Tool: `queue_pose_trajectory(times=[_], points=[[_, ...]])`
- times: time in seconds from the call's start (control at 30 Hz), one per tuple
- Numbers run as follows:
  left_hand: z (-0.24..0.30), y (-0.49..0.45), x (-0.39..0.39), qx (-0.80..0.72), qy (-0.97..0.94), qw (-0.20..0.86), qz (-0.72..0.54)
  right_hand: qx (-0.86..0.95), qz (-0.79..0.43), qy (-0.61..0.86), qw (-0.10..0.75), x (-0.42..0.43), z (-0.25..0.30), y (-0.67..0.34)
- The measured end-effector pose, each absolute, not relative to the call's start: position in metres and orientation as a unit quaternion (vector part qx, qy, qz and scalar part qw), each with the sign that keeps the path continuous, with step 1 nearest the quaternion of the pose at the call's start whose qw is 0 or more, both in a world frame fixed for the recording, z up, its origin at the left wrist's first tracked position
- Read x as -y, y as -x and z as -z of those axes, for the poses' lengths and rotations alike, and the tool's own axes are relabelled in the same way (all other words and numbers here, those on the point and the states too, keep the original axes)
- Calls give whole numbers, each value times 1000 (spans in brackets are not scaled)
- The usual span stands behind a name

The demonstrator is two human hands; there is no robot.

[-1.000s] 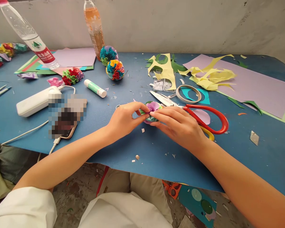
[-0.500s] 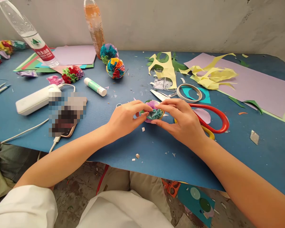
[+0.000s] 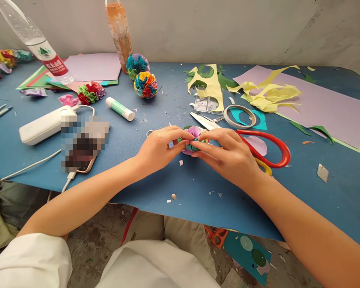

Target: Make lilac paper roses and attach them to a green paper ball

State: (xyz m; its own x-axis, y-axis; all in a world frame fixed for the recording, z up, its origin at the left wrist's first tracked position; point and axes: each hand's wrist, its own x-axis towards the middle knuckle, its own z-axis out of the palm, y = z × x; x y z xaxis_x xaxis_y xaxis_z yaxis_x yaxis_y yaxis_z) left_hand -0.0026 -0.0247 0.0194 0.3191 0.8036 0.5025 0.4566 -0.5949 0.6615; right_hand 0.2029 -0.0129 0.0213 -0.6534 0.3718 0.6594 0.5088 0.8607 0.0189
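Note:
Between my hands, low over the blue table [image 3: 156,188], is a ruffled paper flower ball [image 3: 195,131] in purple, teal and green. My left hand [image 3: 159,148] grips its left side with thumb and fingers. From the right, my right hand [image 3: 228,150] pinches at its ruffles, the fingertips meeting those of the left. Much of the ball is hidden behind the fingers. Partly under my right hand lie large scissors with a red and yellow handle [image 3: 285,154], blades pointing left. A roll of tape [image 3: 239,117] lies just beyond them.
Two finished paper balls [image 3: 145,85] stand beside an orange drink bottle [image 3: 119,34]. A glue stick [image 3: 120,109], power bank [image 3: 46,125] and cabled phone [image 3: 88,144] lie left. Yellow paper scraps [image 3: 270,96] and purple sheets [image 3: 333,116] lie right. A water bottle [image 3: 45,56] stands back left.
My right fingers have shifted from the ball's right edge to over its middle, closing nearer to my left fingertips. More of the teal ruffles is covered. My left hand stays almost in place.

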Motion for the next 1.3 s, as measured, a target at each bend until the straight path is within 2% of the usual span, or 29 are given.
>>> queue_pose_trajectory(times=[0.17, 0.57, 1.3], points=[[-20, 1, 27, -415, -790, 205, -402, 909, 92, 247, 324, 13, -21, -204], [-18, 4, 29, -396, -829, 147, -366, 892, 101, 258, 358, 13, -23, -203], [-13, -1, 30, -379, -829, 112, -395, 826, -80, 403, 387, 23, -32, -194]])
